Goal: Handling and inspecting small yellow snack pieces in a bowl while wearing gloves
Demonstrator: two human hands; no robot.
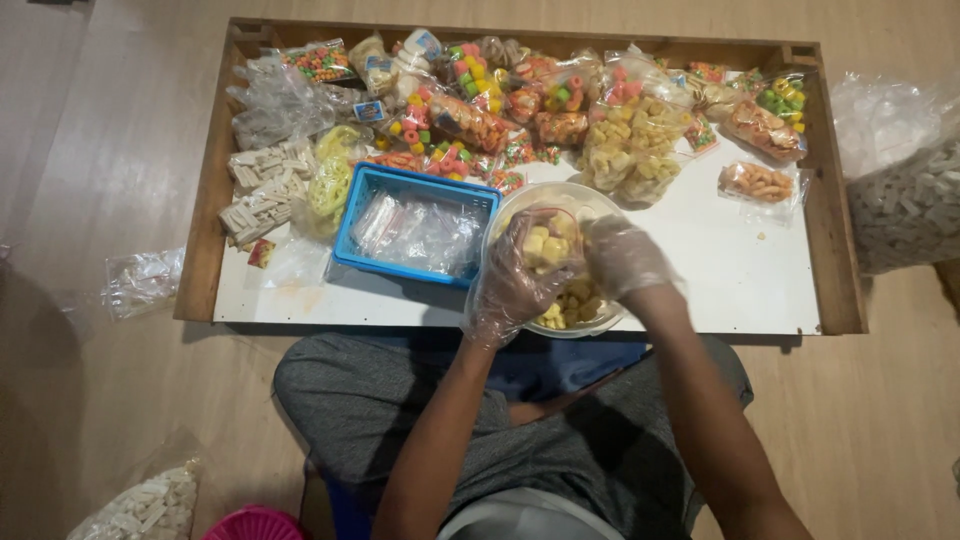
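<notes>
Yellow snack bag (548,248), blue basket (352,238) beside

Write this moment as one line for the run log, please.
left hand: holds small bag of yellow snacks | right hand: at bag | below: clear bowl

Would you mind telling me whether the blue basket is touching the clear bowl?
Touching. The head view shows the blue basket with its right corner meeting the rim of the clear bowl, no white tabletop visible between them.
</notes>
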